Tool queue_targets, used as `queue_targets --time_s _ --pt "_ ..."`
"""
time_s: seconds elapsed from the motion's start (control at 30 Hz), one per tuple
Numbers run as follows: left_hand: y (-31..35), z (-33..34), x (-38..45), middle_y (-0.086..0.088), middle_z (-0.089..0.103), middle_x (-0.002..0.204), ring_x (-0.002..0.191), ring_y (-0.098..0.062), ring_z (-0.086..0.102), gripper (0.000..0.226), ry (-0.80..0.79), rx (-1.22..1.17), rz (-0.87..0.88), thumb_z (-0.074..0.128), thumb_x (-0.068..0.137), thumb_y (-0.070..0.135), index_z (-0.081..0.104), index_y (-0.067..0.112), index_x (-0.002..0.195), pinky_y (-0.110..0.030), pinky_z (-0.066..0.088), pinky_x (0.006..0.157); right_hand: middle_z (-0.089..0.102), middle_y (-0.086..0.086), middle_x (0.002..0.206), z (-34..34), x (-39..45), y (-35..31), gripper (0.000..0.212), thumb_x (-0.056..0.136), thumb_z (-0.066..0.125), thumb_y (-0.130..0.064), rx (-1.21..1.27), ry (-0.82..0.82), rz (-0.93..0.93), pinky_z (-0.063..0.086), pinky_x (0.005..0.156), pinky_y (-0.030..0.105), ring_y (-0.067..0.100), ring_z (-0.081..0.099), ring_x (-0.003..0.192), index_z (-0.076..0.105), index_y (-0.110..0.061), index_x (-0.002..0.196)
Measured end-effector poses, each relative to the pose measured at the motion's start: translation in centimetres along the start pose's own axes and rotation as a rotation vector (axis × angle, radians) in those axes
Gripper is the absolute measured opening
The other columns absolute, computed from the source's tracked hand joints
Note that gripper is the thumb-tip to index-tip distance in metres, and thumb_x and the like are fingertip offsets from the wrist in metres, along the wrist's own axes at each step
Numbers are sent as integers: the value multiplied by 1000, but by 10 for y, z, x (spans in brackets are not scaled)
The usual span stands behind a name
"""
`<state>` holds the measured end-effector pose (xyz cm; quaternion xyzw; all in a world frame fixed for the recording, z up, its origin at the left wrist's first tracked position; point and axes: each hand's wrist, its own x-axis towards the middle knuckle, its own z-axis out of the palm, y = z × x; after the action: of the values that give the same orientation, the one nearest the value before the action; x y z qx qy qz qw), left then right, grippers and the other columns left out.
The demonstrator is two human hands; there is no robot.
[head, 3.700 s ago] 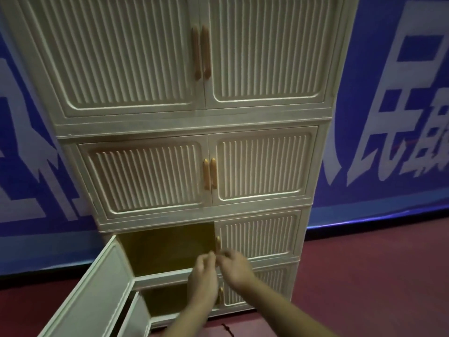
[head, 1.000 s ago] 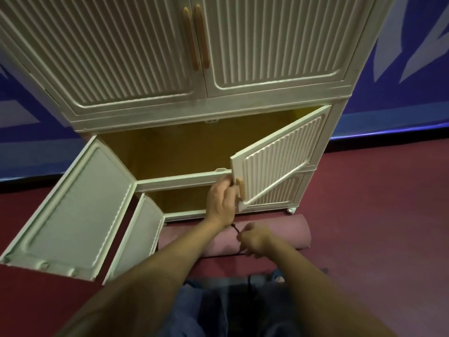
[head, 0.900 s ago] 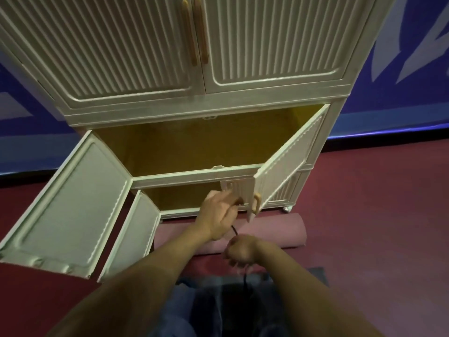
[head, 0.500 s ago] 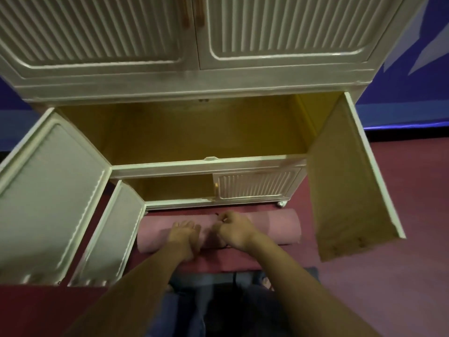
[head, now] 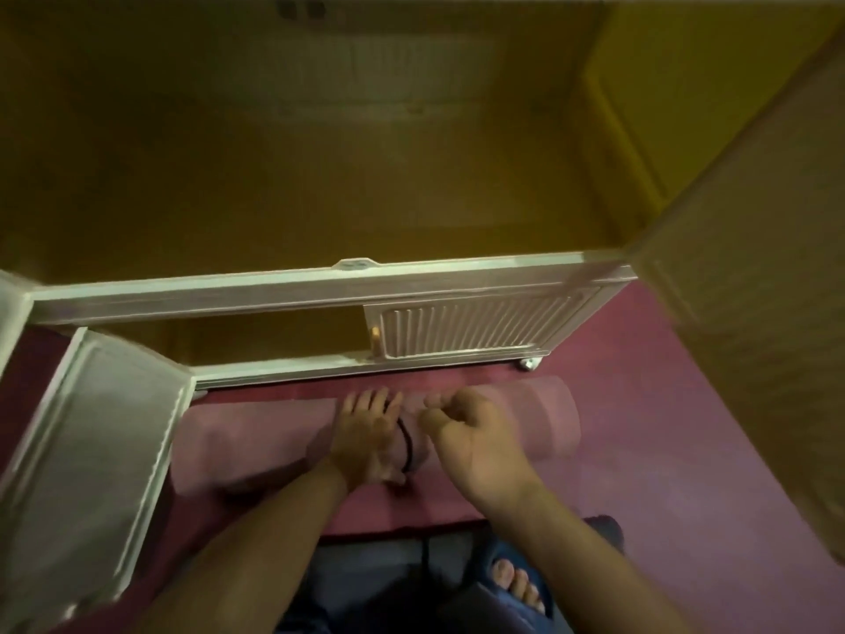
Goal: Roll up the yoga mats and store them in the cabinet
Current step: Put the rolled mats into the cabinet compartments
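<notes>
A dark red floor [head: 649,450] runs under a cream cabinet [head: 320,286], whose wide yellow-lined compartment [head: 320,153] stands open just above and beyond the hands. The rolled pink yoga mat [head: 256,432] lies on the floor right in front of the cabinet's base, its long axis running left to right, parallel to the cabinet front. Both hands are over its middle: the left hand [head: 366,437] rests flat on the roll with fingers spread, beside a dark band [head: 407,446] that loops around the mat, while the right hand [head: 471,432] hovers just above it with fingers loosely curled, holding nothing. The left hand looks nearer to the mat. An open door [head: 87,455] juts out at the left and another door [head: 754,340] at the right, so the mat probably has to rise straight up between them. A sandalled foot [head: 516,583] shows below.
</notes>
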<state>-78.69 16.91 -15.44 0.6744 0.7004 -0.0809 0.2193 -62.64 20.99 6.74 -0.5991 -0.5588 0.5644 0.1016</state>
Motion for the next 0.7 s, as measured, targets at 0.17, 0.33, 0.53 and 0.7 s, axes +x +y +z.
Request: queue_targets --time_s 0.17,0.33,0.53,0.7 --pt "-7 8 -39 -6 67 124 105 -26 65 127 -105 31 78 71 26 84 53 16 132 -45 54 87 70 -1 87 -8 -2 18 4 94 63 -14 -101 129 -8 53 78 24 18 66 84 66 -16 96" --pt "4 -39 -80 -7 66 129 115 -28 65 131 -8 61 138 78 27 80 47 18 138 -43 42 106 67 3 114 -35 -33 2 30 90 66 -19 -308 111 -144 48 86 28 19 64 99 65 -12 119" --pt "20 -117 -127 -8 60 143 129 -29 58 134 17 166 232 81 33 79 43 17 146 -43 26 115 50 6 129 -52 -97 -8 41 89 44 -48 -844 27 -230 42 99 43 33 45 124 50 -21 119" --pt "34 -174 -173 -9 60 142 131 -26 57 135 28 217 379 79 32 84 44 16 144 -38 30 113 33 10 152 -71 -147 -10 112 64 77 -70 -1115 -52 -166 25 117 53 38 21 146 25 -20 150"
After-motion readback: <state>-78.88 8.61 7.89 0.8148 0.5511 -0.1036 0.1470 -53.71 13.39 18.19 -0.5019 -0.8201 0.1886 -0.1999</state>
